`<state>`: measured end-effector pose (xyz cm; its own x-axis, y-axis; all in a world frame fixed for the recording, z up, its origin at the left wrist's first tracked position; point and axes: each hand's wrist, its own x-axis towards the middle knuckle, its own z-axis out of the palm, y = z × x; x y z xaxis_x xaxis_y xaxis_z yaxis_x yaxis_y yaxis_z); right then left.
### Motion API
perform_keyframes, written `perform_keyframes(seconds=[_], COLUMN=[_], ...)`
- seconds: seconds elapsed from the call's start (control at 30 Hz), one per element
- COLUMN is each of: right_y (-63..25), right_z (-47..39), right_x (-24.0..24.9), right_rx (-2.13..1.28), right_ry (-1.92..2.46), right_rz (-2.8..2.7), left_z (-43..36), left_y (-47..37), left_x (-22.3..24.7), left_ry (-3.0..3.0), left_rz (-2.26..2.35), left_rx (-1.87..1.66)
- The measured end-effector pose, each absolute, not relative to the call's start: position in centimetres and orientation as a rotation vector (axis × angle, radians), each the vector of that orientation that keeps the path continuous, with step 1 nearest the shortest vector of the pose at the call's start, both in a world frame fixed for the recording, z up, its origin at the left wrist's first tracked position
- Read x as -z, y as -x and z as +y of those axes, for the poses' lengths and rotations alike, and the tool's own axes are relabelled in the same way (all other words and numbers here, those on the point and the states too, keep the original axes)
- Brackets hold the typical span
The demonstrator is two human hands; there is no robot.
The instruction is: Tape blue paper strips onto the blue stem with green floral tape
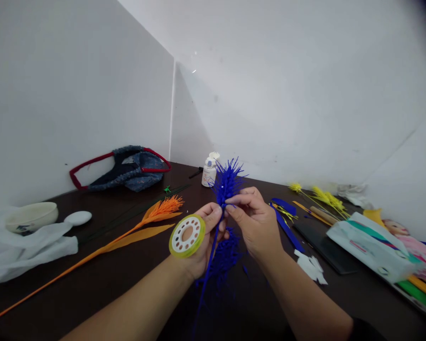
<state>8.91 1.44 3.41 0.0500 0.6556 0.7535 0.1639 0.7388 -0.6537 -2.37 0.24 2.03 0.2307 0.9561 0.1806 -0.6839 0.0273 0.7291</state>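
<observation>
My left hand (206, 237) pinches the stem of a blue spiky flower head (227, 182), which stands upright at the centre. A roll of yellow tape (201, 236) with a white core rests against that hand. The fingers of my right hand (257, 218) close on the base of the blue head from the right. Below my hands, a heap of blue pieces (227, 255) lies on the dark table (135, 293). To the left lies an orange flower (166, 207) with a long stem and leaves.
Behind the blue head stands a white bottle (209, 173). A denim bag (135, 170), a bowl (33, 216) and white plastic (31, 258) are on the left. Rightward lie yellow flowers (328, 199), blue strips (287, 227), a black flat object (323, 248), white scraps (311, 267) and a pouch (372, 244).
</observation>
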Motion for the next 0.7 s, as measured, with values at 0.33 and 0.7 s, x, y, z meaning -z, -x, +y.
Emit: perform_keyframes(seconds=[0.33, 0.7], right_y=[-8.2, -9.1], right_z=[1.2, -0.6], right_x=[-2.8, 1.0], right_rx=[-0.582, -1.386], right_ry=[0.716, 0.716], right_rz=[-1.298, -1.110], left_z=[1.1, 1.2], left_y=[3.2, 4.2], left_x=[-1.5, -2.1], left_ry=[-1.215, -2.082], left_rz=[0.649, 1.101], left_rx=[-1.398, -1.430])
